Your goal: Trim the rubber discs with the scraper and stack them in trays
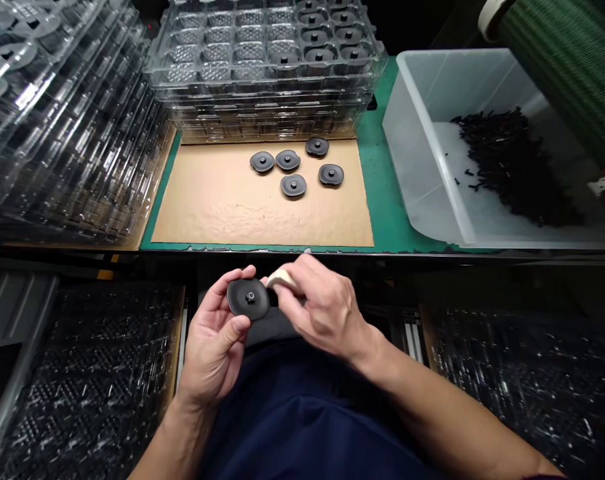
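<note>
Between the thumb and fingers of my left hand [215,340] is a round black plastic disc [240,303] with a small raised post at its centre. Its dished face is turned up toward me. My right hand [325,307] pinches a cream-coloured pad [284,280], close to the disc's right edge; whether the two touch I cannot tell. Both hands are over my lap, in front of the bench edge. Several similar black discs [293,186] lie loose on a cardboard sheet [207,207] beyond my hands.
Stacked clear plastic trays [262,100] stand behind the cardboard, some pockets holding black discs. Another tall tray stack [82,133] rises at left. On the right, a translucent bin [432,153] contains small black pieces [512,160]. More trays [92,373] sit low at both sides.
</note>
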A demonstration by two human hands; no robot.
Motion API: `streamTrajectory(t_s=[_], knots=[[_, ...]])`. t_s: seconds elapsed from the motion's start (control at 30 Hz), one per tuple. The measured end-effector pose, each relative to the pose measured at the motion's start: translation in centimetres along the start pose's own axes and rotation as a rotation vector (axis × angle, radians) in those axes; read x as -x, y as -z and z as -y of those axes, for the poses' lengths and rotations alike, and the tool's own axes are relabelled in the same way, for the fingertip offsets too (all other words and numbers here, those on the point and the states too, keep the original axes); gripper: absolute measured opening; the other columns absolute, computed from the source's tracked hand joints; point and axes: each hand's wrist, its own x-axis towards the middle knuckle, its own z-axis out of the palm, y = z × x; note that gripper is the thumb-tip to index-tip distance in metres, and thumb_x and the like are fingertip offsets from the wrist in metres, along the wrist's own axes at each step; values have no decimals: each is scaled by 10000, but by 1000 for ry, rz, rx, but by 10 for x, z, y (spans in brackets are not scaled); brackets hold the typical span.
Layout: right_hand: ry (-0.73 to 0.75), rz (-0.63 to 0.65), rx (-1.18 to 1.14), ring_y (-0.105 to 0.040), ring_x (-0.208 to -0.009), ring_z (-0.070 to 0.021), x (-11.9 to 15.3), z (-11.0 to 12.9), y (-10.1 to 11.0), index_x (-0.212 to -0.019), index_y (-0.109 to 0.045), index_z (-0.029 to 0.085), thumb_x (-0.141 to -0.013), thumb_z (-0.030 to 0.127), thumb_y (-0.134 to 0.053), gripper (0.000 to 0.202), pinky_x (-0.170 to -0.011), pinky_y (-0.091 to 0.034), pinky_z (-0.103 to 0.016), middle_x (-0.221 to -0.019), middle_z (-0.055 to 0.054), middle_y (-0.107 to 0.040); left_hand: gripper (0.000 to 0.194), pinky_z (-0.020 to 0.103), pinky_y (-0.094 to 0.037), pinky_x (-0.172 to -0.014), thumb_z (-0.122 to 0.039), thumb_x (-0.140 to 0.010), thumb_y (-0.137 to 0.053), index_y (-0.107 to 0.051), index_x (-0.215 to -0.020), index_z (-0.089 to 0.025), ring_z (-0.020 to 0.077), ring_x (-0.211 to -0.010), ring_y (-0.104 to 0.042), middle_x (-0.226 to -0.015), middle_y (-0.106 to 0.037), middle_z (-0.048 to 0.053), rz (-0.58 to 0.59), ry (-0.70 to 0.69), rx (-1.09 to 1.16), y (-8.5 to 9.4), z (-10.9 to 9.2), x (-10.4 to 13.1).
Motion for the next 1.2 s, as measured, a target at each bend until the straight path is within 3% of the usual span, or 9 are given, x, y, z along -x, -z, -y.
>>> streamTrajectory(t_s=[0.07, 0.2, 0.43, 0.6, 0.73, 0.87, 1.0, 1.13, 1.2], knots=[[-34, -90, 39, -570, -778, -170, -2, -7, -1, -926, -715, 185, -978, 229, -577, 154, -739, -433, -304, -854, -38, -628, 496, 277, -554, -1066, -289, -838, -858, -707, -1310, -259, 271, -1271, -680, -1500, -631, 84, -8, 17, 33, 1, -1, -2], [-159, -50, -240, -594, -741, -153, -1, -8, 0, -965, -714, 188, -974, 275, -610, 136, -692, -454, -280, -838, -18, -674, 523, 328, -551, -1086, -343, -817, -877, -706, -1305, -260, 307, -1307, -655, -1502, -627, 99, -33, 20, 43, 1, -3, -4], [-20, 113, -320, -543, -703, -133, 6, 13, 7, -932, -671, 189, -949, 224, -595, 85, -653, -435, -266, -815, -5, -598, 532, 363, -558, -1082, -290, -775, -907, -737, -1278, -278, 330, -1342, -622, -1399, -690, 89, -59, -14, -39, -5, -2, 1], [38, 25, -97, -514, -732, -148, 4, 10, 7, -904, -653, 190, -964, 208, -560, 112, -694, -415, -294, -830, -19, -570, 558, 349, -557, -1077, -267, -753, -921, -747, -1283, -277, 309, -1288, -659, -1383, -698, 93, -51, 7, -55, -4, -3, 3], [-3, 178, -240, -500, -680, -128, 3, 10, 7, -884, -644, 189, -955, 206, -583, 95, -642, -403, -272, -779, 8, -554, 571, 335, -575, -1039, -284, -755, -922, -747, -1299, -271, 300, -1221, -700, -1325, -732, 108, -51, 36, -32, -1, -3, 5], [-16, 77, -136, -485, -693, -130, 4, 10, 9, -862, -644, 186, -952, 206, -582, 112, -664, -395, -282, -786, 7, -530, 544, 232, -556, -1009, -301, -793, -895, -742, -1314, -262, 239, -1192, -714, -1253, -769, 97, -31, 67, -20, 1, -2, 4], [-2, 200, -204, -502, -678, -126, 3, 8, 10, -886, -657, 193, -957, 207, -587, 101, -634, -396, -268, -775, 10, -558, 517, 230, -552, -1016, -354, -868, -825, -713, -1361, -249, 223, -1182, -714, -1251, -772, 102, -21, 106, 24, 1, -2, 4], [48, 66, -16, -526, -742, -142, 3, 6, 9, -911, -668, 188, -975, 202, -552, 134, -701, -412, -286, -841, -17, -577, 435, 213, -572, -973, -334, -906, -774, -741, -1318, -198, 202, -1107, -735, -1208, -786, 109, -50, 143, 62, 0, -2, 3], [66, 141, -53, -511, -703, -135, 3, 6, 9, -914, -669, 192, -958, 199, -566, 112, -669, -407, -276, -811, -6, -565, 395, 198, -601, -886, -347, -918, -756, -763, -1277, -185, 188, -1012, -755, -1148, -802, 103, -102, 160, 82, 0, -1, 1]])
